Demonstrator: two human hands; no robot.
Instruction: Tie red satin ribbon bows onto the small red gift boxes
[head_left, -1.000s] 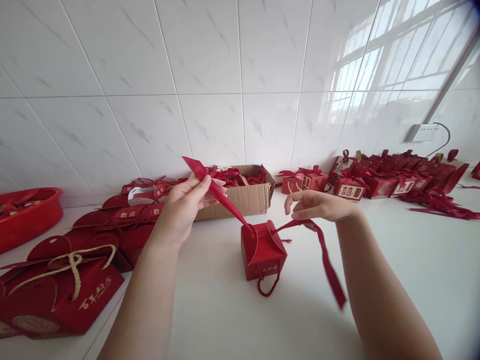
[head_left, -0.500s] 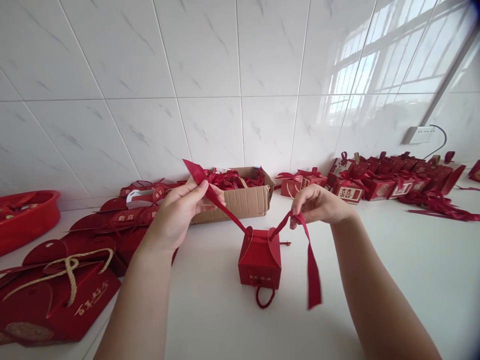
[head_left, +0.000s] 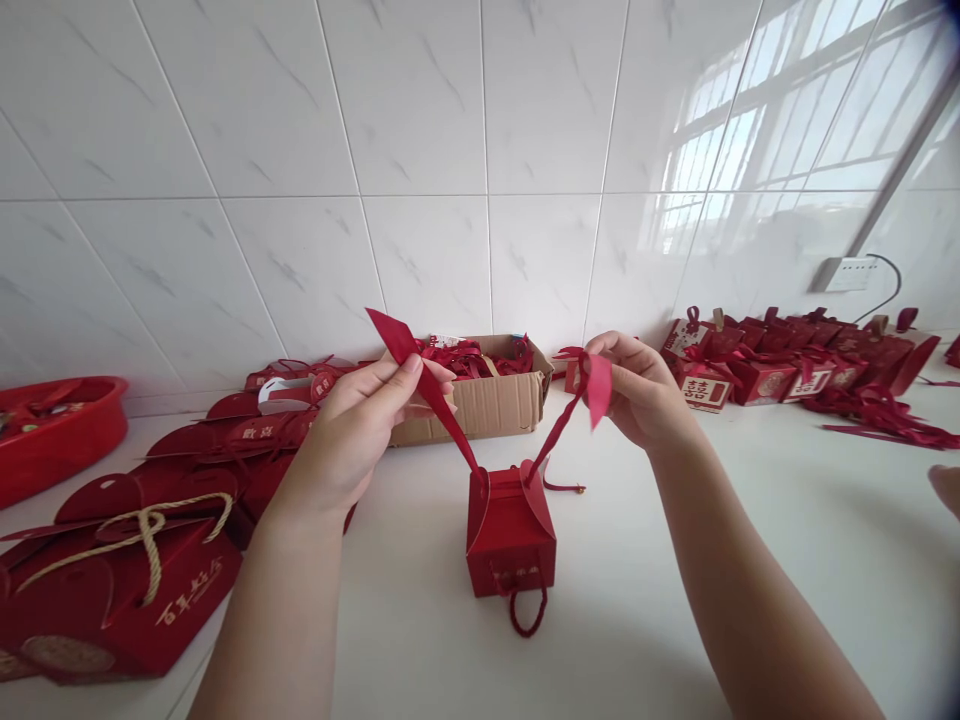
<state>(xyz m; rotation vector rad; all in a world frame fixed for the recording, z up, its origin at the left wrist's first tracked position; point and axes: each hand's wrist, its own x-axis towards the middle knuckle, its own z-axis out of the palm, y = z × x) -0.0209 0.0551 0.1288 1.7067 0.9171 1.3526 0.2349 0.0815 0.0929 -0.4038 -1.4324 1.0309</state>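
Observation:
A small red gift box (head_left: 511,545) stands upright on the white counter, its top flaps drawn together. A red ribbon (head_left: 448,418) runs through the top, and both ends rise in a V. My left hand (head_left: 367,420) pinches one end between thumb and fingers, with a pointed tail sticking up past the thumb. Between the fingers of my right hand (head_left: 634,385) is the other end, its tail folded over in front of the fingertips. A dark red cord loop (head_left: 529,612) hangs at the box's front, and a thin cord with a small bead lies behind it.
An open cardboard box (head_left: 495,405) full of red ribbons stands at the tiled wall. Larger red boxes (head_left: 142,570) and a red basin (head_left: 67,430) are at left. Several finished small boxes (head_left: 795,360) and loose ribbons (head_left: 877,415) sit right. Part of another hand (head_left: 946,488) shows at the right edge.
My right hand has risen slightly, and its ribbon tail, which hung down, is now up by the fingers. The gift box sits a little lower and further left in view.

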